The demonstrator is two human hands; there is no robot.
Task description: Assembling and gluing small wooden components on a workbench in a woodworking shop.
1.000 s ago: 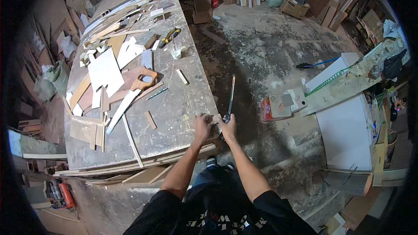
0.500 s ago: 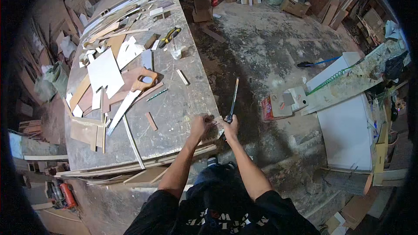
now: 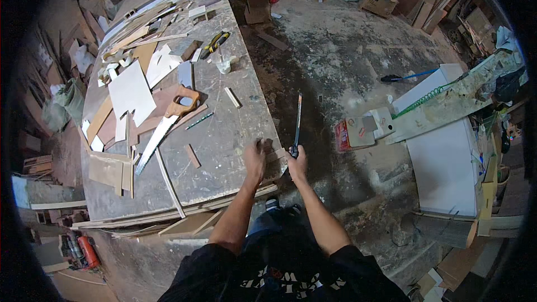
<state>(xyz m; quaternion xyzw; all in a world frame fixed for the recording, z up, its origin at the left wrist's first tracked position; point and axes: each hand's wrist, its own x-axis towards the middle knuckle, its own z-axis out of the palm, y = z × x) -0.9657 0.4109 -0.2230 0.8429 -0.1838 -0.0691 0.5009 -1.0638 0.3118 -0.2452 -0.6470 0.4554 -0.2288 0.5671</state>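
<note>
At the table's near right corner, my left hand (image 3: 255,162) is closed round one end of a small wooden piece (image 3: 276,155), its fingers slightly blurred. The piece's other end reaches toward my right hand (image 3: 297,162), just past the table edge. My right hand is wrapped round the dark handle of a hacksaw (image 3: 298,126), whose slim length points away from me over the floor. On the table left of my hands lie a small wooden strip (image 3: 192,156), a green pencil-like stick (image 3: 199,120) and a pale strip (image 3: 232,97).
A wooden-handled handsaw (image 3: 162,134) lies among white and brown board offcuts on the worktable (image 3: 224,128). Farther back are yellow-black pliers (image 3: 215,45) and a plastic cup (image 3: 224,66). A red-sided box (image 3: 349,134) and a white panel (image 3: 442,162) stand to the right.
The hacksaw has swung slightly left, nearer to straight ahead. My left hand has shifted a little, showing more of the wooden piece between my hands.
</note>
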